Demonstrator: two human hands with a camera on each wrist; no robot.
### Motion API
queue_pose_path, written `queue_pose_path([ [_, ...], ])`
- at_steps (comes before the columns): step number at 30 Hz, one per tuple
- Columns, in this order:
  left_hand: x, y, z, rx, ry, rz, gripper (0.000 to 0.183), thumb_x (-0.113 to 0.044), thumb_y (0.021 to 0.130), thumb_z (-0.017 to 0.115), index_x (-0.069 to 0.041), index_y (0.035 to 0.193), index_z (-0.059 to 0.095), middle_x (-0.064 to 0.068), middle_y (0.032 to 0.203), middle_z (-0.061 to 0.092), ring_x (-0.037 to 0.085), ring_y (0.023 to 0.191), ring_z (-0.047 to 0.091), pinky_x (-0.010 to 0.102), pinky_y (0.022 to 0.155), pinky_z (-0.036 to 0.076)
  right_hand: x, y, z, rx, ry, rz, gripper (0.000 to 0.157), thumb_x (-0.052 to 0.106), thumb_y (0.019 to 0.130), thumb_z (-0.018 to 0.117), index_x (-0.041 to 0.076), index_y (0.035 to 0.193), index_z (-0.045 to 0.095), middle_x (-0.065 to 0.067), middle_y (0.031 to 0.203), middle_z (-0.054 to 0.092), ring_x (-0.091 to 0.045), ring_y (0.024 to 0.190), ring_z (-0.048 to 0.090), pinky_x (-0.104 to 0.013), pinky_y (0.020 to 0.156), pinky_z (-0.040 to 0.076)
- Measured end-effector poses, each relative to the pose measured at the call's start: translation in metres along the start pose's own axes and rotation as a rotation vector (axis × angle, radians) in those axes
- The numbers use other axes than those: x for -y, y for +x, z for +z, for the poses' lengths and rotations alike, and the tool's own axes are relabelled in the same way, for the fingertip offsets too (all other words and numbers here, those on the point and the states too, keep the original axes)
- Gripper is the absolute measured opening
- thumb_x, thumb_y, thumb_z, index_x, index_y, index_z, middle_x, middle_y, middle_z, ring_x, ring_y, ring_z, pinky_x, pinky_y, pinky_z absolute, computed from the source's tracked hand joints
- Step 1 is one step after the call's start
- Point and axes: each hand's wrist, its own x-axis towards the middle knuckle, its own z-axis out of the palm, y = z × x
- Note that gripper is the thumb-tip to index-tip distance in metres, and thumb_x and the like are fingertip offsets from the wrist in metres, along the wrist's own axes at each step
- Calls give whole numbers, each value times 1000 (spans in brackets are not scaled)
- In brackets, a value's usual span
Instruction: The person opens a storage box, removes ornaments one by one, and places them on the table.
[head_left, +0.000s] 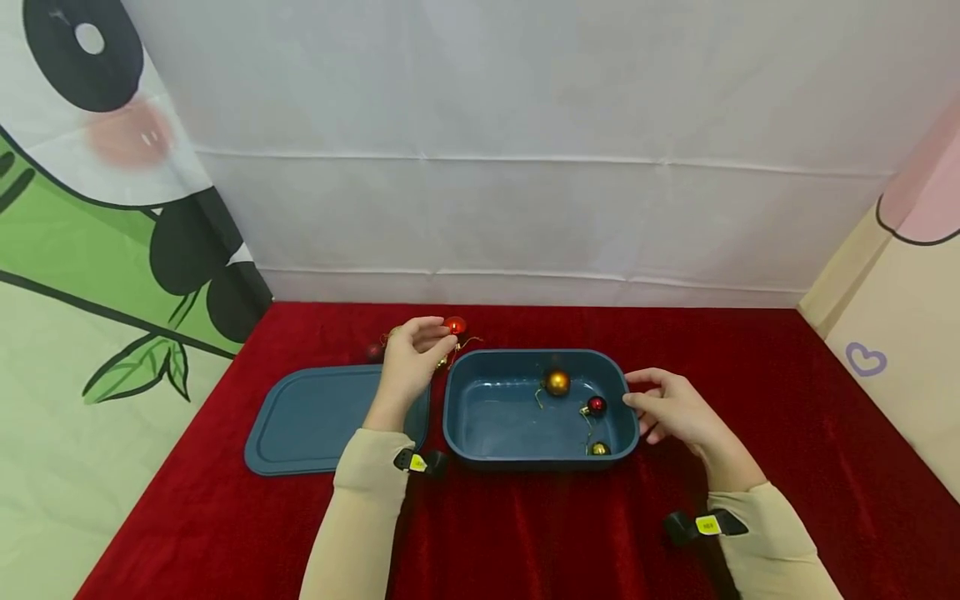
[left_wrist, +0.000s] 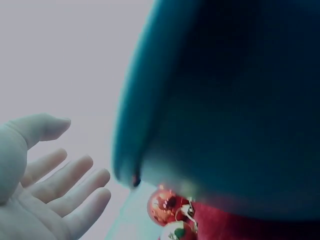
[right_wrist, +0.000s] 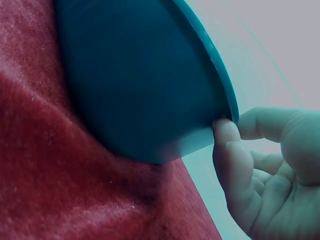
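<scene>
A blue-grey rectangular box (head_left: 540,460) stands on the table. Inside lie a larger gold Christmas bauble (head_left: 557,382), a dark red one (head_left: 596,406) and a small gold one (head_left: 599,448). My right hand (head_left: 675,408) pinches the box's right rim between thumb and index finger, as the right wrist view (right_wrist: 270,170) also shows. Off the box's back left corner is my left hand (head_left: 412,358), its fingers spread apart and nothing in its palm in the left wrist view. Near its fingertips sits a shiny red bauble (head_left: 454,325), with a gold bauble (left_wrist: 179,231) beside it.
A flat blue-grey lid (head_left: 315,425) lies left of the box, partly hidden by the left forearm. Behind it a dark red bauble (head_left: 374,353) rests on the red velvet cloth (head_left: 480,533). A white fabric backdrop (head_left: 525,217) rises behind the table.
</scene>
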Motion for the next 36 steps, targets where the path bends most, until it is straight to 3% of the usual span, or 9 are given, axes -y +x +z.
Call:
queue_pose_path([
  [13,-14,-8,4,85,-7,23,42,-26,87,68,-12,125,54,8,119,63,23,107,61,36,89,52,-1,3,3,1,5,2,52,17,92,60,-5,135,40,-6,68,62,-13,54,59,-29,48,53],
  [21,-23,-13,6,145,-22,41,44,-26,87,68,-13,127,53,11,121,62,25,109,61,39,92,51,-1,1,1,-4,4,3,52,15,91,59,-6,134,40,-6,68,61,-12,53,59,-28,47,53],
  [36,-30,-20,26,259,-17,69,42,-20,88,68,-11,127,54,14,120,63,25,106,63,38,90,52,-2,4,-1,2,9,-9,53,17,92,59,-5,136,39,-7,69,62,-12,54,59,-28,48,53],
])
